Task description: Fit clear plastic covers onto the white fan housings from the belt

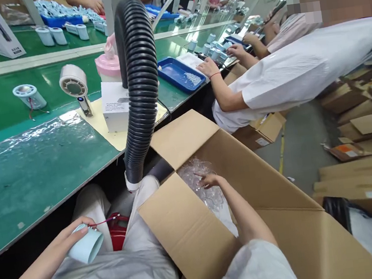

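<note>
My left hand [69,233] is wrapped round a light blue fan housing [90,247], a hollow tube held low over my lap. Thin red and dark wires [105,220] stick out of its far side, toward the right. My right hand [210,180] reaches down into a big open cardboard box [187,234]. Its fingers are apart and stretched over clear, thin plastic parts [193,171] inside; no part shows gripped in them. Whether the fingertips touch the plastic is hard to see.
A black ribbed hose [139,73] hangs before the green bench [41,175]. On the bench stand a handheld fan [73,83], a blue housing [29,96], a white box [113,105] and a blue tray [180,74]. A co-worker in a white sleeve [282,69] sits at the right.
</note>
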